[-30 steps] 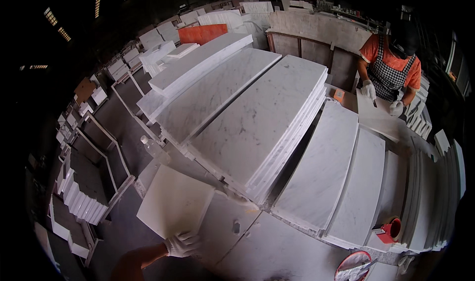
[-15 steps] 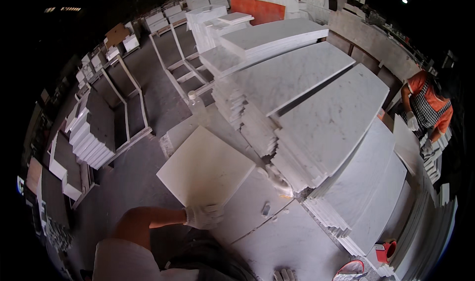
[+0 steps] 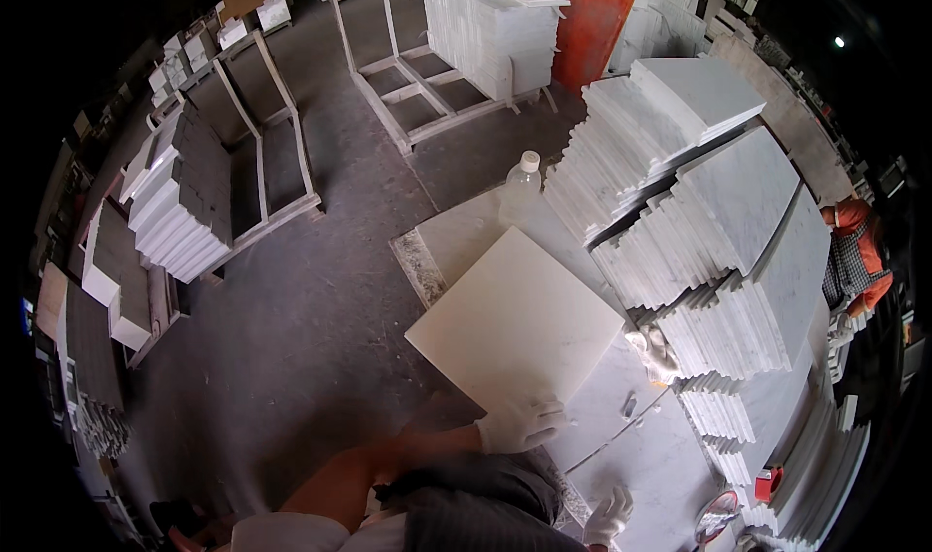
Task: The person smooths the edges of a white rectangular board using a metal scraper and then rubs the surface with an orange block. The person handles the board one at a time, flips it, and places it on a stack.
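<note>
A square, cream-white stone tile lies on the slab-topped work surface, one corner toward me. Over its near corner rests my left hand, in a white knit glove, with the fingers stretched out flat. My right hand, gloved too, is low in the picture above the pale slab, its fingers apart and nothing seen in them. A small clear object lies on the slab between the tile and the stacked slabs. Beyond the tile stands a clear bottle with a white cap.
Stacked marble slabs rise along the right, with white cloth at their foot. A red tape roll and a red-rimmed round item lie near right. A co-worker is far right. Wooden racks stand on the floor.
My view has swung leftward and down, so the tile and stacks appear farther right. My right hand has come further into view. The left hand stays at the tile's near corner.
</note>
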`<state>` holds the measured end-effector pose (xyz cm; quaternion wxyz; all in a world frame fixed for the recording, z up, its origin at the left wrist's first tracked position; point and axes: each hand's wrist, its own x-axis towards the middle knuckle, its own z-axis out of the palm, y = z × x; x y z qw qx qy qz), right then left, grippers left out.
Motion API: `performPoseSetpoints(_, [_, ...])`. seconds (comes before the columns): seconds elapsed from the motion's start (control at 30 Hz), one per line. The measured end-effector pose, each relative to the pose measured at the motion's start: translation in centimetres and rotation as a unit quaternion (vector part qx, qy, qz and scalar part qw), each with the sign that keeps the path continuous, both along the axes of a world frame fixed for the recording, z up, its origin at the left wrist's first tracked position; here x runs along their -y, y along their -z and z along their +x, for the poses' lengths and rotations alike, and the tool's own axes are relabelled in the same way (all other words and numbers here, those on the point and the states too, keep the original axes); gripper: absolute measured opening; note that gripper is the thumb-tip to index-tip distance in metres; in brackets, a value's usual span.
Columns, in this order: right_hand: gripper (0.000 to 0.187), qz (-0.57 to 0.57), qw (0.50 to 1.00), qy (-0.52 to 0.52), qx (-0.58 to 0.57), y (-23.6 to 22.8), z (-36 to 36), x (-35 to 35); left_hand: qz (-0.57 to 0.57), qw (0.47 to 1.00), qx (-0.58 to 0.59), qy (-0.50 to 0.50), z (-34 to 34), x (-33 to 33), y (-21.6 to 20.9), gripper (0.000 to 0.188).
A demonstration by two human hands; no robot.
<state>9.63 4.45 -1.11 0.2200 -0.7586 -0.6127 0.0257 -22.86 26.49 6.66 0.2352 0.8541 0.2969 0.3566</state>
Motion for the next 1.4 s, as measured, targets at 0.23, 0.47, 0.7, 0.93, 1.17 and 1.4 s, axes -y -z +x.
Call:
performPoseSetpoints(0.23, [0.049, -0.011, 0.957, 0.043, -0.286, -4.9, -14.9, -15.7, -0.004, 0.938, 0.021, -0.346, -14.9, -0.1, -4.3, 0.019])
performPoseSetpoints(0.47, [0.050, -0.089, 0.963, 0.120, -0.226, -5.0, -20.0, -21.4, -0.226, 0.875, -0.032, -0.426, -21.1, -1.7, -1.8, 0.044])
performPoseSetpoints(0.7, [0.043, -0.023, 0.966, 0.199, -0.164, -4.0, -21.4, -21.8, -0.443, 0.823, -0.052, -0.353, -21.4, -6.8, -0.5, 0.063])
performPoseSetpoints(0.93, [0.047, 0.014, 0.962, 0.183, -0.204, -4.0, -21.9, -21.8, -0.524, 0.824, -0.088, -0.196, -23.6, -11.1, 9.2, 0.057])
performPoseSetpoints(1.17, [0.050, -0.005, 0.953, 0.197, -0.229, -7.0, -23.4, -22.4, -0.593, 0.796, -0.088, -0.076, -22.8, -12.8, 2.7, 0.059])
performPoseSetpoints(1.4, [0.049, -0.005, 0.964, 0.182, -0.194, -6.6, -22.9, -22.4, -0.489, 0.852, -0.092, -0.165, -20.9, -10.2, 3.2, 0.050])
